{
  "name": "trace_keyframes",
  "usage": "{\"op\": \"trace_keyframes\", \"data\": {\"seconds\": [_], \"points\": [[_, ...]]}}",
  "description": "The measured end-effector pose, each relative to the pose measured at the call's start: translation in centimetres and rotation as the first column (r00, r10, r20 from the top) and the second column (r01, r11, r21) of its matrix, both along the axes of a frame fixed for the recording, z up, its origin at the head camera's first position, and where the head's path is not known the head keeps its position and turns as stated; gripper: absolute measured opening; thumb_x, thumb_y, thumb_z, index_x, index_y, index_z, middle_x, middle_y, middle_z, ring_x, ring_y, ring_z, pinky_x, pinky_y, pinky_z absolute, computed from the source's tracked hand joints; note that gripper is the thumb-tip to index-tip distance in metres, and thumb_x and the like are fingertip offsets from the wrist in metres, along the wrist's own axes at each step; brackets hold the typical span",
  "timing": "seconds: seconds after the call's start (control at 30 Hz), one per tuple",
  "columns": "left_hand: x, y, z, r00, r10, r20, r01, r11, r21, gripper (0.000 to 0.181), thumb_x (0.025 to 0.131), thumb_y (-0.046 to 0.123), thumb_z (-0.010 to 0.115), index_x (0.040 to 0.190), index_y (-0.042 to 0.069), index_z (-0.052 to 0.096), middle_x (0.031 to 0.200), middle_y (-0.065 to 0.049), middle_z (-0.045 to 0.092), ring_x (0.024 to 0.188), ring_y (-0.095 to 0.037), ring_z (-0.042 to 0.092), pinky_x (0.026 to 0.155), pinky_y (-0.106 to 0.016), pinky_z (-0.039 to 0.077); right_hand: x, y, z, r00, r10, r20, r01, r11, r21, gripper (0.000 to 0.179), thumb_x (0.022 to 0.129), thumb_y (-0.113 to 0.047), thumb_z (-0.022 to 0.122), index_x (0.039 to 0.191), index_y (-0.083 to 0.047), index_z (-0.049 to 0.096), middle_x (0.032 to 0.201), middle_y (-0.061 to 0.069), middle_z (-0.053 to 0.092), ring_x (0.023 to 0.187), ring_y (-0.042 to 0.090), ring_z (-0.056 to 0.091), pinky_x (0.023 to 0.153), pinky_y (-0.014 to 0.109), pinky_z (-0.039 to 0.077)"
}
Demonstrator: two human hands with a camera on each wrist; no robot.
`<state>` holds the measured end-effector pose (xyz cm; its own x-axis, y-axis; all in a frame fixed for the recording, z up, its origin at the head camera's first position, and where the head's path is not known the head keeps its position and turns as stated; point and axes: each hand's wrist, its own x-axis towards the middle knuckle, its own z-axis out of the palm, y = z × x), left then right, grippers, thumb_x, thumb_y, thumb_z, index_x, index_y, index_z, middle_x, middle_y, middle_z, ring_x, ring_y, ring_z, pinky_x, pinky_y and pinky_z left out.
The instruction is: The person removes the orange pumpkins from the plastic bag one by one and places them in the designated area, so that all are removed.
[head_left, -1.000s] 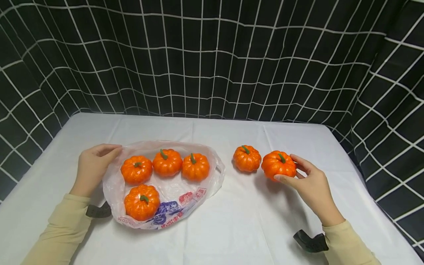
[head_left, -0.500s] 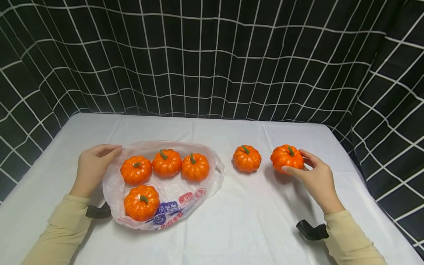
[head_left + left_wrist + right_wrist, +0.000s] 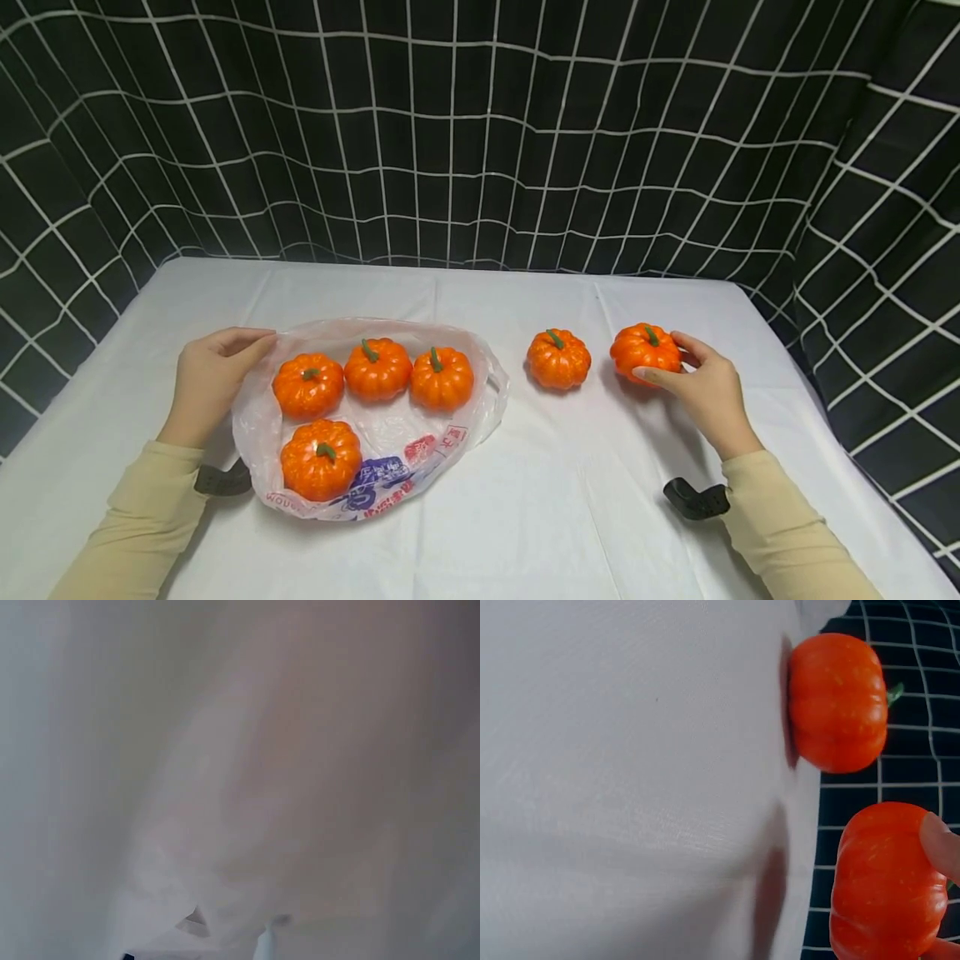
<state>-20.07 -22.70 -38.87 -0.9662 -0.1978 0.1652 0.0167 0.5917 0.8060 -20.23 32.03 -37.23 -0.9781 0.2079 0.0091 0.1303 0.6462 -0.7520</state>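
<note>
My right hand [image 3: 708, 396] grips a small orange pumpkin [image 3: 647, 350] with a green stem, thumb in front and fingers behind. In the right wrist view a gap shows between this pumpkin [image 3: 889, 885] and its shadow on the cloth. To its left a second pumpkin [image 3: 558, 359] stands on the table. My left hand [image 3: 213, 375] pinches the left rim of a translucent plastic bag [image 3: 390, 417] with red and blue print, spread open. Several pumpkins [image 3: 321, 460] sit inside the bag. Blurred pale bag film [image 3: 225, 825] fills most of the left wrist view.
A white cloth covers the table [image 3: 510, 517]. Behind and at both sides hangs a black curtain [image 3: 480, 133] with a white grid. A black wrist mount [image 3: 696, 500] juts from the right sleeve, another [image 3: 223, 479] from the left beside the bag.
The right hand has carried its pumpkin right and slightly back, away from the standing pumpkin, and over the last half second lower toward the cloth. The left hand and bag stay put.
</note>
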Motion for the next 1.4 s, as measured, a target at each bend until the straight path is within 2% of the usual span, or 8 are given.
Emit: {"op": "trace_keyframes", "data": {"seconds": [0.1,0.27,0.37,0.7,1.4], "points": [[0.0,0.0,0.0,1.0,0.001,0.002,-0.001,1.0,0.001,0.048,0.097,0.044,0.06,0.118,0.003,0.071,0.117,-0.02,0.072,0.116,-0.029,0.059,0.083,-0.012,0.042,-0.3,0.0,-0.3,1.0,0.001,0.012,-0.001,1.0,-0.01,0.086,0.084,-0.036,0.079,0.151,-0.001,0.038,0.148,0.027,0.048,0.134,0.039,0.045,0.09,0.023,0.038],[0.0,0.0,0.0,1.0,0.009,-0.008,-0.009,1.0,-0.001,0.046,0.097,0.043,0.061,0.117,0.004,0.072,0.116,-0.018,0.073,0.111,-0.02,0.059,0.083,-0.012,0.041,-0.9,0.0,-0.7,0.999,-0.008,0.044,0.009,0.999,-0.03,0.088,0.085,-0.036,0.079,0.152,-0.001,0.034,0.151,0.028,0.044,0.138,0.041,0.041,0.106,0.047,0.039],[0.0,0.0,0.1,1.0,0.014,-0.013,-0.014,1.0,-0.004,0.045,0.097,0.043,0.061,0.116,0.005,0.073,0.115,-0.017,0.073,0.108,-0.015,0.058,0.084,-0.011,0.041,-1.3,0.0,-0.9,0.997,-0.014,0.073,0.017,0.999,-0.039,0.089,0.085,-0.036,0.078,0.153,-0.001,0.032,0.152,0.028,0.041,0.14,0.041,0.038,0.112,0.053,0.035],[0.0,-0.1,0.0,1.0,0.003,0.008,-0.003,1.0,0.01,0.048,0.097,0.045,0.059,0.118,0.003,0.071,0.118,-0.02,0.071,0.117,-0.028,0.058,0.084,-0.013,0.041,-2.1,0.2,-1.3,0.996,-0.019,0.091,0.022,0.999,-0.026,0.087,0.085,-0.033,0.078,0.152,0.001,0.034,0.151,0.03,0.042,0.139,0.042,0.039,0.113,0.053,0.035],[-0.1,-0.1,0.0,1.0,0.009,0.005,-0.009,1.0,0.004,0.048,0.097,0.045,0.06,0.119,0.005,0.072,0.118,-0.018,0.072,0.113,-0.02,0.058,0.085,-0.014,0.042,-2.5,0.4,-2.0,0.993,-0.012,0.115,0.015,1.0,-0.026,0.086,0.087,-0.032,0.076,0.152,0.004,0.031,0.152,0.031,0.039,0.139,0.043,0.04,0.114,0.054,0.035]]}}
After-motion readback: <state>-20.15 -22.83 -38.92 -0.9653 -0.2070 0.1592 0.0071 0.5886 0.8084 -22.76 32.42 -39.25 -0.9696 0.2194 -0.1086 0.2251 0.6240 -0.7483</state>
